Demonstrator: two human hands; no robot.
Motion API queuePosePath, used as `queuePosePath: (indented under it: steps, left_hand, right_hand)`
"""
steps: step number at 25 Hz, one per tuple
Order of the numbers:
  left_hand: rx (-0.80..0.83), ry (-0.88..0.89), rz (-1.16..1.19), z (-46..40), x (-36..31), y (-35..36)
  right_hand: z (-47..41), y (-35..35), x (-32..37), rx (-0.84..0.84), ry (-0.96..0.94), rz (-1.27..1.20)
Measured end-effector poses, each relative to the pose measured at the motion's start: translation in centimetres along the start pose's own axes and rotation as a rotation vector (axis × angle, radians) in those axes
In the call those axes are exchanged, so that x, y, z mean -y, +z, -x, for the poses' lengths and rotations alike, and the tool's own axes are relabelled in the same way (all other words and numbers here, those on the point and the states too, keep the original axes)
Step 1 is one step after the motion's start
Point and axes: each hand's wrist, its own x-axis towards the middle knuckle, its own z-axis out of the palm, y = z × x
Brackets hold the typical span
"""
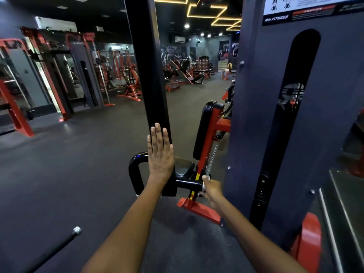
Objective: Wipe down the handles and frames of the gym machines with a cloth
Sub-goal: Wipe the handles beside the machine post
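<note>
Gripping the black handle (189, 184) at lower centre, the right hand (211, 189) curls round its end; left hand (160, 152) presses flat, fingers straight, on the black upright (149, 75).

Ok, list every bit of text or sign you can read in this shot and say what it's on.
"RAI FITNESS": white letters on the black strip of the placard atop the grey machine shroud.
Red caution band beside it: too blurred to read.
Instruction sheet above, with exercise figures: print too small to read.
Round logo on the shroud's dark slot: no legible letters.
Wall posters far back: unreadable.
</note>
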Motion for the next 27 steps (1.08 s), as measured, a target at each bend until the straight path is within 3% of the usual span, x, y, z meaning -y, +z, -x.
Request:
queuePosePath:
  steps: [2,4,8,9,12,16,18,21,22,25,27]
  left_hand:
    - [-0.007,-0.003,0.006,0.2,0.0,0.0]
    - [-0.011,-0.002,0.006,0.2,0.0,0.0]
    - [-0.01,0.004,-0.004,0.0,-0.1,0.0]
    - [-0.01,0.001,-0.003,0.0,-0.1,0.1]
    - [-0.001,-0.003,0.001,-0.1,0.0,0.2]
    - [0.008,0.005,0.009,0.1,0.1,0.0]
    - [0.012,0.004,0.014,0.1,0.1,0.2]
    - [0.021,-0.014,0.013,-0.2,-0.1,0.5]
    - [0.021,-0.015,0.008,-0.1,-0.1,0.6]
    - [0.007,-0.013,0.002,0.0,0.0,0.7]
    - [0.001,-0.009,0.012,-0.1,0.0,0.7]
  right_hand:
    - [1.0,0.4,-0.7,-0.154,-0.212,0.314]
    - [1.6,0.1,-0.9,-0.193,-0.29,0.335]
    - [0.1,-1.6,-0.8,-0.384,-0.089,0.182]
    - [-0.3,-1.5,-0.9,-0.355,0.023,-0.001]
    - [-0.4,0.6,-1.0,-0.038,0.291,-0.549]
    - [1.5,-0.1,0.6,0.098,0.385,-0.604]
    - [2.1,-1.7,0.9,-0.03,0.28,-0.526]
    - [1.9,-1.9,1.3,-0.398,-0.17,0.097]
    - [1.5,-1.2,1.3,-0.398,-0.327,0.332]
    - [0.6,3.1,0.6,-0.002,-0.715,1.104]
    - [0.5,5.6,-0.4,0.22,-0.902,1.307]
